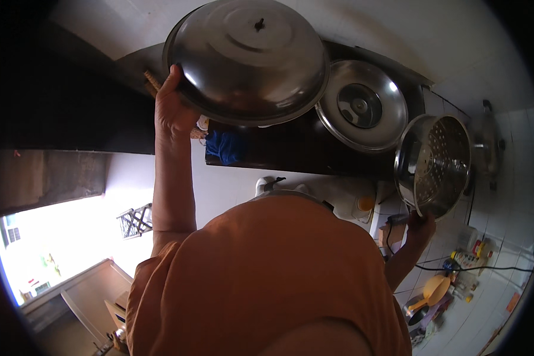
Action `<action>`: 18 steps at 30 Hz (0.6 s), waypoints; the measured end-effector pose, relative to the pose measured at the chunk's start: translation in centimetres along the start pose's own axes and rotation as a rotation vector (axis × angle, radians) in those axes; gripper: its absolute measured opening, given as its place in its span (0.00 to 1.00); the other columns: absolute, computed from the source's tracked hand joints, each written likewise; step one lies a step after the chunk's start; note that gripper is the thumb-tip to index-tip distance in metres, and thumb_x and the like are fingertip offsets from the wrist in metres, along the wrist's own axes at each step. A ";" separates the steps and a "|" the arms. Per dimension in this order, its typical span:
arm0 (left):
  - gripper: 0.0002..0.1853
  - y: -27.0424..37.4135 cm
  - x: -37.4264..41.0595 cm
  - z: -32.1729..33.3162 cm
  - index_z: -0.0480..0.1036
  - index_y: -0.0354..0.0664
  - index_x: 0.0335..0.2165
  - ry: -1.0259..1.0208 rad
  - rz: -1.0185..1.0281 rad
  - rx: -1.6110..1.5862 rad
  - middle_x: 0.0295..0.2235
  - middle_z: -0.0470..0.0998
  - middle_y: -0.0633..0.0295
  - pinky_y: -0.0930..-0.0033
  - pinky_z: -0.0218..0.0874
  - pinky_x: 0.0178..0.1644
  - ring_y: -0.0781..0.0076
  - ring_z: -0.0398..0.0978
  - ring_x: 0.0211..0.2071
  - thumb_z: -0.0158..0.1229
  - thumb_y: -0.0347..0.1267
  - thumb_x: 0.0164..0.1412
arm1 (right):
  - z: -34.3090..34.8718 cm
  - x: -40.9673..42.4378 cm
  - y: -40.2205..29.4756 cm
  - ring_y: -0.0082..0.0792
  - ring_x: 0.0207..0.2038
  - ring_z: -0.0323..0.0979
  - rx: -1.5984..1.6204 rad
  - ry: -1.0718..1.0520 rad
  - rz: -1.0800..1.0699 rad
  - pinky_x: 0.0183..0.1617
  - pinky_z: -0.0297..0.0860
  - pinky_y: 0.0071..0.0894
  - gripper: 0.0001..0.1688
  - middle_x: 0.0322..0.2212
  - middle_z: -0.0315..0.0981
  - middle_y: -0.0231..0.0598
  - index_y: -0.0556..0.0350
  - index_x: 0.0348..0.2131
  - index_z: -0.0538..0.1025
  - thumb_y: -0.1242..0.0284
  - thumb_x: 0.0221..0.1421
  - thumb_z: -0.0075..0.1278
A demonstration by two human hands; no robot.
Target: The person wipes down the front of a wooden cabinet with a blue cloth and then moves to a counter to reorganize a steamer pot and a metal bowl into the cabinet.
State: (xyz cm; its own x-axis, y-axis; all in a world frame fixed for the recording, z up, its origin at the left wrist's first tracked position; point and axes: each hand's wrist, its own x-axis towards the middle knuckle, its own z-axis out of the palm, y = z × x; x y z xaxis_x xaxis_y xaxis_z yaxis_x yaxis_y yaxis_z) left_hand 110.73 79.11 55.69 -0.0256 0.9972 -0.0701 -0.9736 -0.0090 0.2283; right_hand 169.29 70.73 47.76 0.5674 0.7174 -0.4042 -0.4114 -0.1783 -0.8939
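My left hand (pixel 176 109) grips the rim of a large domed metal lid (pixel 244 66) with a small dark knob stub, raised at the top of the view. The thumb lies on the rim; the other fingers are hidden behind it. At the right, my right hand (pixel 420 224) holds the near edge of a perforated metal steamer basket (pixel 440 164), which is tilted so its holed bottom shows. Between the two, a round metal lid (pixel 333 120) with a dark centre and small knob lies over the dark counter (pixel 285 149), partly overlapped by the domed lid.
A blue cloth (pixel 224 146) rests at the counter's left end. Below stands a whitish jug with an orange cap (pixel 365 204). Bottles (pixel 467 258) and an orange ladle-like scoop (pixel 435 289) are along the tiled wall at right, where a black cable (pixel 480 269) runs across.
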 end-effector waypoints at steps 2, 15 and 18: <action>0.16 0.0 0.5 -0.8 0.66 0.36 0.44 -0.003 0.016 0.005 0.44 0.71 0.54 0.55 0.53 0.55 0.60 0.67 0.47 0.47 0.34 0.60 | -0.5 -0.3 0.1 0.31 0.20 0.69 -0.016 0.044 -0.003 0.19 0.64 0.27 0.12 0.21 0.70 0.37 0.59 0.30 0.71 0.67 0.49 0.46; 0.26 0.7 -1.6 -1.0 0.60 0.40 0.52 0.370 0.284 0.443 0.54 0.59 0.52 0.45 0.43 0.58 0.53 0.55 0.55 0.47 0.42 0.59 | 3.6 0.0 -2.2 0.32 0.14 0.66 -0.025 0.052 -0.113 0.16 0.64 0.28 0.15 0.16 0.69 0.44 0.67 0.28 0.70 0.70 0.51 0.40; 0.28 0.7 -2.1 0.1 0.58 0.37 0.52 0.266 0.308 0.540 0.54 0.59 0.53 0.48 0.45 0.58 0.54 0.56 0.55 0.49 0.42 0.59 | 4.3 0.9 -3.2 0.31 0.15 0.70 -0.002 0.010 -0.090 0.17 0.67 0.24 0.15 0.18 0.71 0.45 0.66 0.34 0.69 0.71 0.50 0.41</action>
State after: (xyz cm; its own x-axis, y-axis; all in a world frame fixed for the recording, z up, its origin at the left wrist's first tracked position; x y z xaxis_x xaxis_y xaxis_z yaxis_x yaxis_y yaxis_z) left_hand 110.12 77.03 56.10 -0.4060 0.9022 -0.1456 -0.6647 -0.1822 0.7245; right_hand 168.04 74.84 51.15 0.6091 0.7240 -0.3238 -0.3570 -0.1142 -0.9271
